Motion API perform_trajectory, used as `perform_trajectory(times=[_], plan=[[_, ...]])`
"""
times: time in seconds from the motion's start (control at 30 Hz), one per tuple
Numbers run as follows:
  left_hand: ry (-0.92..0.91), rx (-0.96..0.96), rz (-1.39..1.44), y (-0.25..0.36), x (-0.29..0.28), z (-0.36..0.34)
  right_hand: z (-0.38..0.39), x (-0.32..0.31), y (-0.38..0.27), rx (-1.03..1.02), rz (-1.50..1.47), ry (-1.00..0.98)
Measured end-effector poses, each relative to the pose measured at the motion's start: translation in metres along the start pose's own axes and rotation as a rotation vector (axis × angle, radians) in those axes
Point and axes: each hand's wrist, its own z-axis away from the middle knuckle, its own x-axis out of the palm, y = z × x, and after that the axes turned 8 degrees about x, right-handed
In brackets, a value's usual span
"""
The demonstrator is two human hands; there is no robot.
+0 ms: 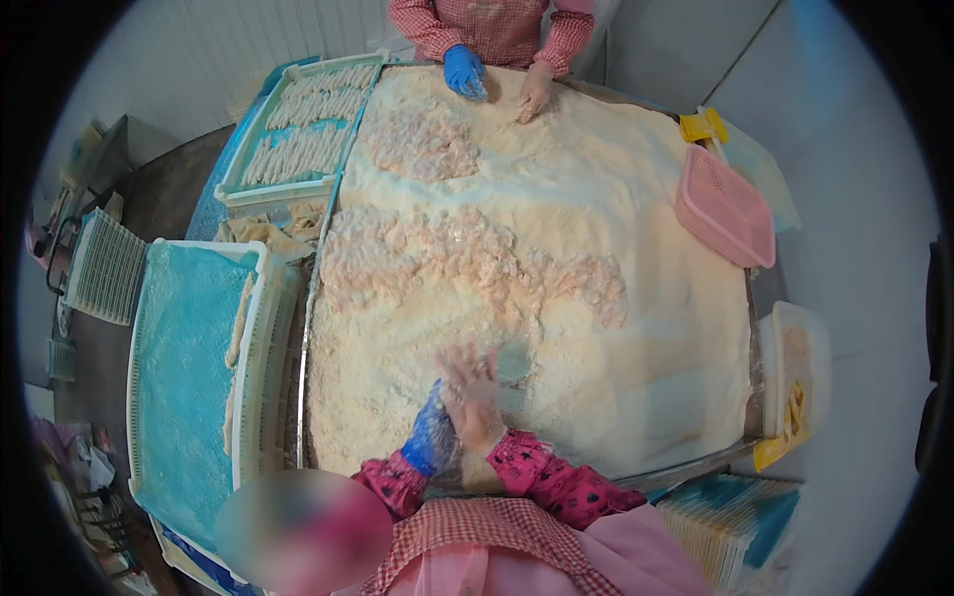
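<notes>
Above the near part of a table covered in pale flour (656, 397), my two hands meet. My left hand (430, 434), in a floury blue glove, lies against my right hand (471, 397), its fingers largely hidden and smeared. The right hand is dusted with flour, its fingers stretched out and spread. Whatever may lie between the palms is hidden. Just beyond them, a bare patch of tabletop (513, 364) shows through the flour. Farther off, floury pinkish pieces of meat or dough, too blurred to tell, form a long heap (437, 248) and a smaller far heap (422, 141).
Left of the table stands a blue-lined tray (184, 348) with a few long floured strips; behind it, a tray (227, 189) holds rows of strips. A pink basket (725, 206) sits at the right edge. Across the table, a co-worker's gloved hand (464, 72) and other hand (535, 91) work over flour.
</notes>
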Motion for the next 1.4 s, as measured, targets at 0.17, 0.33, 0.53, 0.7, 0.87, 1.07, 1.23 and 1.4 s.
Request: perform_trajectory(times=[0.17, 0.33, 0.53, 0.7, 0.87, 1.07, 1.23, 1.4], plan=[[0.434, 0.537, 0.256, 0.014, 0.067, -0.016, -0.003, -0.011, -0.029, -0.197, -0.711, -0.246], [0.224, -0.258, 0.974, 0.025, -0.012, -0.004, 0.007, -0.019, 0.053, 0.193, -0.191, -0.249], [0.45, -0.008, 0.719, 0.103, -0.024, -0.017, 0.001, 0.02, 0.15, 0.441, -0.174, 0.088], [0.968, 0.458, 0.183, 0.216, -0.131, 0.002, -0.032, 0.022, 0.155, 0.461, -0.005, 0.228], [0.83, 0.105, -0.587, 0.192, -0.295, 0.108, -0.032, 0.051, 0.164, 0.604, -0.526, 0.183], [0.72, 0.239, -0.701, 0.19, -0.229, 0.073, -0.038, -0.047, 0.124, -0.022, 0.003, -0.142], [0.387, 0.244, -0.697, 0.158, -0.138, 0.024, -0.021, -0.071, 0.169, 0.533, -0.404, -0.341], [-0.523, 0.548, -1.168, 0.049, -0.02, -0.025, 0.008, -0.021, 0.096, 0.297, -0.032, -0.376]])
